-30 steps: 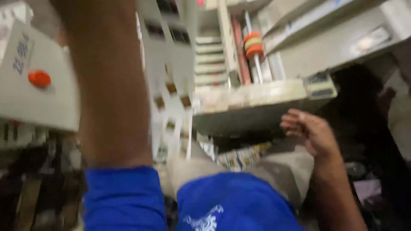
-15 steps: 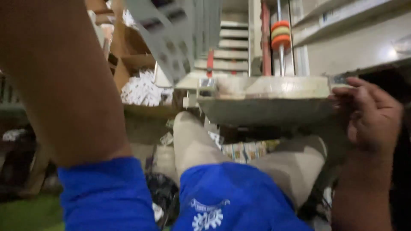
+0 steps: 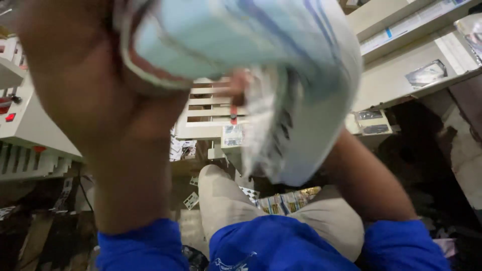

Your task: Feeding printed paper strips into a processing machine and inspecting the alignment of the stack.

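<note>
Up close to your face, your left hand [image 3: 85, 85] is raised, and it fills the top left of the view. Its fingers are curled around the edge of a big pale bundle [image 3: 281, 75], so it is holding that bundle. The bundle is light blue and white with dark blue stripes, and it looks blurry. It hangs in the air in front of you, above your knees. Your right hand is hidden behind the bundle, so you cannot tell if it is gripping or loose; only your right arm [image 3: 371, 185] shows, reaching up under the bundle. Both arms come out of blue sleeves [image 3: 135, 248]. Below the bundle are your tan trousers [image 3: 226, 200]. Near your knees, some small bright packets [image 3: 283, 200] lie on the dark floor. Behind the bundle stand pale slatted racks [image 3: 206, 113]. To the right is a pale shelf [image 3: 401, 75] with a small shiny packet [image 3: 426, 74] on it.
</note>
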